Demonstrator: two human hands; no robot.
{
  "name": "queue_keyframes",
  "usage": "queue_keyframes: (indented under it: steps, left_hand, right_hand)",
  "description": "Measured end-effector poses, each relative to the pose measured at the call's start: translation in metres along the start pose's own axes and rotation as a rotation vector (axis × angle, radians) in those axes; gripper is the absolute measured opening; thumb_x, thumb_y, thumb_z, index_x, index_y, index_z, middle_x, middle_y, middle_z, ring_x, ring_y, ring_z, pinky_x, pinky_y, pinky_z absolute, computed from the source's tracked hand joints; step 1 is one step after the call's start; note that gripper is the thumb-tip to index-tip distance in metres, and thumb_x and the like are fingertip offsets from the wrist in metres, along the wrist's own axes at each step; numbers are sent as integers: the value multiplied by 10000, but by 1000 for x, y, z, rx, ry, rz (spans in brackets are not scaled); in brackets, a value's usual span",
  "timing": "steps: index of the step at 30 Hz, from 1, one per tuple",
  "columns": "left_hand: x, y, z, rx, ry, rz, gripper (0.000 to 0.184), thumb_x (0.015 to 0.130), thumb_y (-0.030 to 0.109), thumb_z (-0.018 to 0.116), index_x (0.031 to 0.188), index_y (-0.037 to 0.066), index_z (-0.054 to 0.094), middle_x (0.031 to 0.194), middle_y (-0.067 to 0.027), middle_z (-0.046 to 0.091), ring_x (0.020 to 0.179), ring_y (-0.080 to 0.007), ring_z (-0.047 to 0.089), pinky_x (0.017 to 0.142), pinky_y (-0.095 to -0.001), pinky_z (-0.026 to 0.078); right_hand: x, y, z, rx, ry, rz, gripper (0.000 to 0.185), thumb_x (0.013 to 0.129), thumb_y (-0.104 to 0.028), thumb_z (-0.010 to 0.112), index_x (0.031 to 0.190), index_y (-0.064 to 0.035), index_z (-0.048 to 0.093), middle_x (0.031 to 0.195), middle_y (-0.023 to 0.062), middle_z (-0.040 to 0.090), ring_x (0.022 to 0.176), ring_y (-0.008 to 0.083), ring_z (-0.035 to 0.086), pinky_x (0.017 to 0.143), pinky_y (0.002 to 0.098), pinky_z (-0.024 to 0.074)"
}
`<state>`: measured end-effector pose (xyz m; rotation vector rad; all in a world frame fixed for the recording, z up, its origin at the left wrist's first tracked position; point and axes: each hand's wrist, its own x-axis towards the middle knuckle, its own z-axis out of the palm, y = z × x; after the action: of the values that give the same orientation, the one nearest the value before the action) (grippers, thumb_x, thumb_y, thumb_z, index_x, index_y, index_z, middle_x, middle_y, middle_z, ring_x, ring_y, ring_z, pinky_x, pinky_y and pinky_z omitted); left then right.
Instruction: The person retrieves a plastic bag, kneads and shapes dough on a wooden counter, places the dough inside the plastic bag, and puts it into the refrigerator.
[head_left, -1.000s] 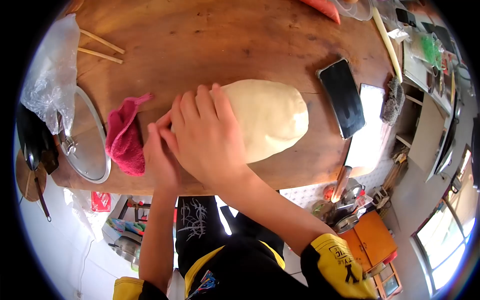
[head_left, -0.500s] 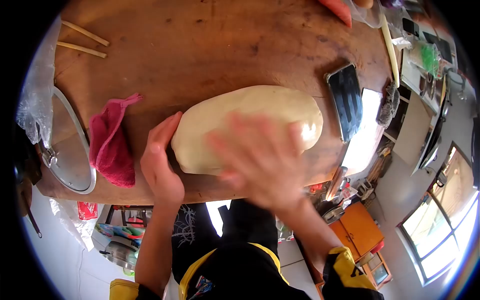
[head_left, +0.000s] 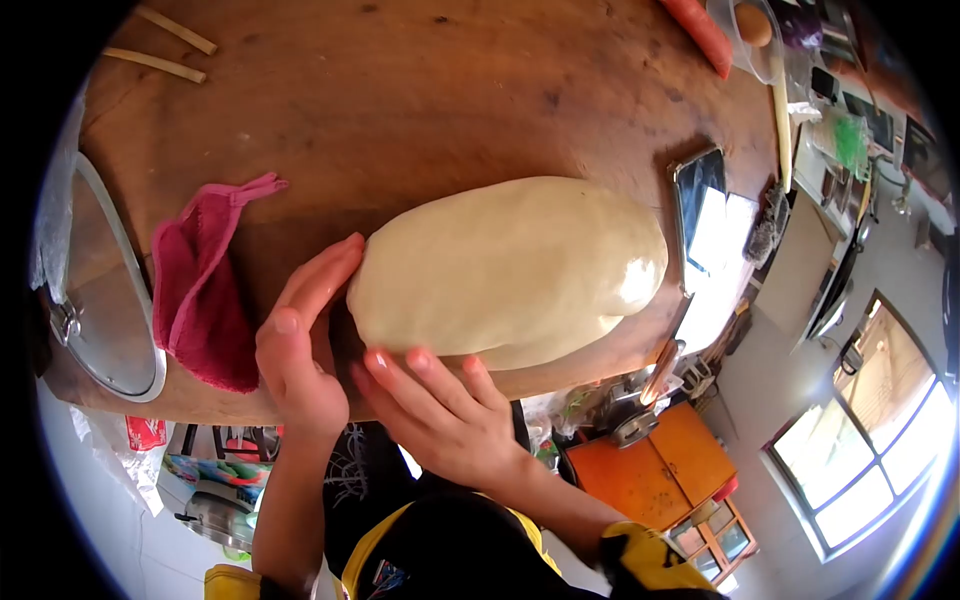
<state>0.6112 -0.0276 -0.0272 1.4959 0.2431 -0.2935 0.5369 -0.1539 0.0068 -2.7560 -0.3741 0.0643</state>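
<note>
A large, smooth, pale oval lump of dough (head_left: pixel 505 270) lies on the wooden table (head_left: pixel 400 90), close to its near edge. My left hand (head_left: pixel 305 345) stands on its side at the dough's left end, fingertips against or very near it, fingers stretched out and the thumb apart. My right hand (head_left: pixel 445 410) is at the dough's near lower edge, with fingers extended and fingertips at its underside; whether they press on it I cannot tell. Neither hand grasps anything.
Left of my hands lie a crumpled pink cloth (head_left: pixel 205 290) and a glass lid (head_left: pixel 110 300). Two wooden chopsticks (head_left: pixel 165 45) are at the far left. A phone (head_left: pixel 700 210) lies right of the dough. At the far right are a carrot (head_left: pixel 697 35) and an egg (head_left: pixel 753 25) in a clear container.
My right hand has moved off the top of the dough, down and left to its near edge. The view has shifted slightly, and my left hand stays by the left end.
</note>
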Motion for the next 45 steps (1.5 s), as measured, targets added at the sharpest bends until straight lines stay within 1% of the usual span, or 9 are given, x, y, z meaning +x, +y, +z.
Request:
queue_keyframes:
  steps: [6, 12, 16, 20, 28, 33, 36, 40, 45]
  left_hand:
    - [1, 0, 0, -7, -37, 29, 656, 1001, 404, 257, 1151, -156, 565, 1238, -263, 546, 1190, -329, 515, 1032, -378, 382]
    - [4, 0, 1, 53, 0, 47, 597, 1003, 331, 246, 1131, -147, 580, 1220, -259, 558, 1167, -334, 532, 1015, -385, 407]
    - [2, 4, -7, 190, -11, 61, 569, 1010, 286, 227, 1091, -135, 602, 1176, -254, 582, 1125, -329, 559, 988, -387, 432]
    - [16, 19, 19, 118, 205, -48, 516, 1013, 242, 218, 1142, -99, 584, 1213, -227, 567, 1118, -295, 559, 989, -374, 425]
    - [-28, 14, 43, 40, 109, 122, 521, 1021, 269, 229, 1175, -119, 541, 1291, -232, 515, 1221, -307, 492, 1044, -361, 346]
    - [-7, 34, 62, 406, 234, -64, 524, 1029, 305, 238, 1181, -95, 540, 1250, -194, 524, 1168, -260, 500, 1008, -350, 369]
    - [-24, 28, 66, 24, 280, -227, 493, 1013, 309, 254, 1242, -57, 492, 1279, -152, 514, 1204, -236, 473, 1050, -374, 337]
    - [-60, 25, 58, -56, 274, -127, 455, 1024, 328, 268, 1196, -18, 507, 1219, -128, 532, 1130, -212, 500, 1021, -358, 359]
    - [-60, 49, 75, 53, 398, -510, 531, 1029, 360, 229, 1098, -21, 593, 1159, -136, 589, 1107, -240, 523, 1012, -355, 356]
  right_hand:
    - [38, 92, -62, 94, 238, 408, 347, 923, -131, 427, 1183, 43, 577, 1253, 265, 539, 1220, 401, 489, 1032, 547, 338]
    - [30, 3, 9, -189, 223, 287, 422, 935, -328, 432, 1272, -120, 577, 1407, 94, 463, 1344, 346, 363, 1130, 515, 169]
    - [-26, 13, -17, 146, -35, 47, 428, 855, -227, 568, 1276, -149, 574, 1354, 85, 516, 1288, 323, 437, 1082, 501, 292]
    - [31, 84, -65, 98, 402, 396, 401, 847, -136, 530, 1234, -39, 573, 1177, 194, 588, 1086, 354, 538, 932, 486, 422]
    - [-28, 91, -54, 210, 303, 351, 354, 929, -199, 434, 1181, 4, 579, 1255, 234, 512, 1232, 400, 448, 1040, 501, 348]
    - [39, 111, -62, 521, 435, 713, 408, 971, -247, 374, 1201, 40, 550, 1226, 196, 544, 1166, 306, 506, 1014, 411, 367]
    - [38, 114, -71, 727, 111, 865, 436, 989, -272, 339, 1218, 49, 525, 1222, 165, 544, 1145, 267, 506, 1009, 379, 357]
    - [-32, 98, -65, 1302, 531, 929, 436, 994, -280, 330, 1206, 44, 530, 1243, 149, 523, 1157, 255, 486, 1016, 366, 335]
    - [-34, 84, -73, 1098, 227, 1197, 464, 992, -319, 346, 1090, 58, 598, 1290, 202, 520, 1235, 291, 446, 1060, 393, 285]
